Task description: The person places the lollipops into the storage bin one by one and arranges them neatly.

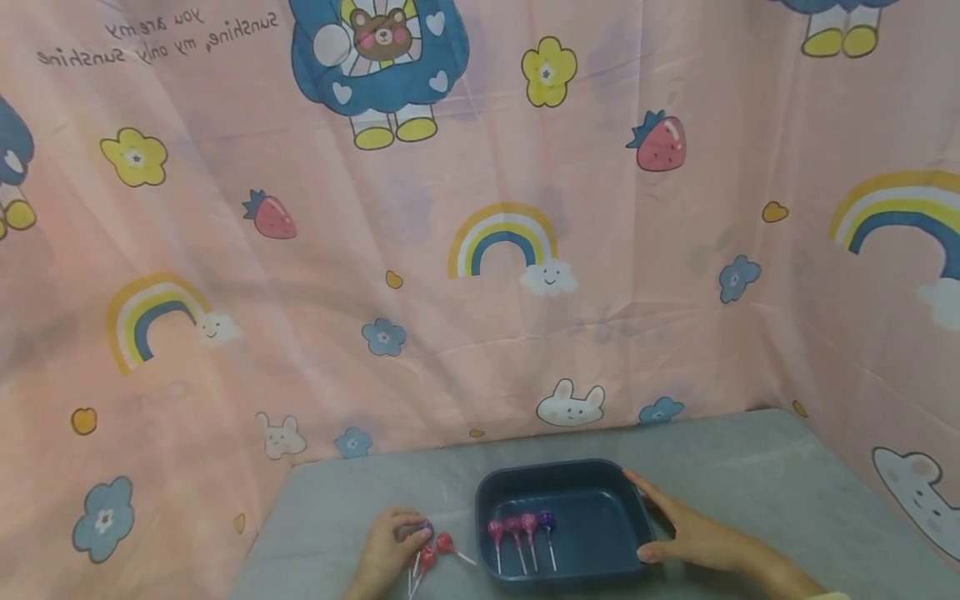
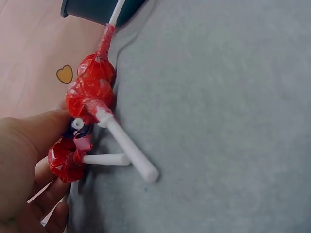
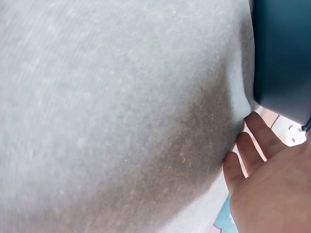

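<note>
Four lollipops point(image 1: 521, 528) are already laid in the blue tray point(image 1: 633, 546) at lower centre, steadied by the flat-fingered right hand point(image 1: 686, 533), while about three point(image 1: 435, 550) are left on the worktop point(image 1: 750, 483), one being pinched by the left hand point(image 1: 386, 546).

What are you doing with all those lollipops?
A person's left hand is gripping a purple lollipop on the grey table, with two red lollipops lying right beside it. The right hand rests with straight fingers against the side of a dark blue tray. Four lollipops, three pink and one purple, already lie in a row inside the tray.
</note>
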{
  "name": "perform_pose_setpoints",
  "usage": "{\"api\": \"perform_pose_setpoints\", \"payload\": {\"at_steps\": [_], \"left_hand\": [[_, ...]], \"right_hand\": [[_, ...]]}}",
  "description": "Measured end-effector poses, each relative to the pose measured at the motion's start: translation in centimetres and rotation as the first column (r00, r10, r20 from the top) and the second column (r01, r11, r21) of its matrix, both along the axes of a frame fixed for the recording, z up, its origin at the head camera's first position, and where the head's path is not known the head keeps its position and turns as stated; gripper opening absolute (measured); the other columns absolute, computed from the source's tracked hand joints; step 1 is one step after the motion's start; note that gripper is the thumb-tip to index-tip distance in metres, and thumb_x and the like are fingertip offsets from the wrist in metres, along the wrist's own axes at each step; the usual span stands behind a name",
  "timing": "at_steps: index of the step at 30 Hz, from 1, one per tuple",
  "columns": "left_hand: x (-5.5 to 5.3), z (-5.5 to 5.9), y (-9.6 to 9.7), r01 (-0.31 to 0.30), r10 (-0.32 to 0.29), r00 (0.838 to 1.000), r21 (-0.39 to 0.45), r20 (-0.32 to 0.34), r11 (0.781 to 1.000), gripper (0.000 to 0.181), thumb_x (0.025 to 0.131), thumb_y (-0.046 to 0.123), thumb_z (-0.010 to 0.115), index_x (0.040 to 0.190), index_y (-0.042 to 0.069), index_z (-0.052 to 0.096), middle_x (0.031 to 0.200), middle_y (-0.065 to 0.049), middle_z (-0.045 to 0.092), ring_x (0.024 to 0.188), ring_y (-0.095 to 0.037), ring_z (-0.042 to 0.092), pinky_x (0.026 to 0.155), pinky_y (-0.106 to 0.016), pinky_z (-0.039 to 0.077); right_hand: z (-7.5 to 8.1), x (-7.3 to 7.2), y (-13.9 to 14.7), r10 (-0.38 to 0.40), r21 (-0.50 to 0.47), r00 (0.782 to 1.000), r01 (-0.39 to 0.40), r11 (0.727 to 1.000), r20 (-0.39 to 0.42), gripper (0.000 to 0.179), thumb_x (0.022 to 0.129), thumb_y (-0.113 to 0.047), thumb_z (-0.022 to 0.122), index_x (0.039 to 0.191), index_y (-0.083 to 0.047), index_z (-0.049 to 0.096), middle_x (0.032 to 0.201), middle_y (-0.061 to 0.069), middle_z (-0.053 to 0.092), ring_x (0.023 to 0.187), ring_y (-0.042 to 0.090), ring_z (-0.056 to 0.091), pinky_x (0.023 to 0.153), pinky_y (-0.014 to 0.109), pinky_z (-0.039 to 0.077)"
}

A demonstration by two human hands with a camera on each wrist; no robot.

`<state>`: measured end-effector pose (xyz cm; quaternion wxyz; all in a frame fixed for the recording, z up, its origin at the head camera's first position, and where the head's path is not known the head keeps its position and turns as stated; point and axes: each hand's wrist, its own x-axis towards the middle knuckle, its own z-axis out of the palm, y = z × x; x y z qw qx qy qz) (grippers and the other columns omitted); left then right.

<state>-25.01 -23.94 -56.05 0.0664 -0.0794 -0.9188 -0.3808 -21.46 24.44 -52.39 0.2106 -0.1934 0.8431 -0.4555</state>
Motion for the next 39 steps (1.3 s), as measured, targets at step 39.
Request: {"api": "perform_pose_setpoints", "payload": {"at_steps": [39], "left_hand": [[-0.9, 4.4, 4.7, -0.091, 0.073, 0.994, 0.237, 0.083, 0.967, 0.027, 0.074, 0.051, 0.073, 0.092, 0.03, 0.071, 0.106, 0.006, 0.069, 0.115, -0.027, 0.059, 0.1, -0.056, 0.042]], "right_hand": [[-0.3, -0.3, 0.0, -0.025, 0.037, 1.0, 0.025, 0.999, 0.012, 0.092, 0.091, -0.035, 0.061, 0.149, -0.038, -0.01, 0.159, 0.022, -0.002, 0.14, 0.057, 0.009, 0.095, 0.079, 0.021]]}}
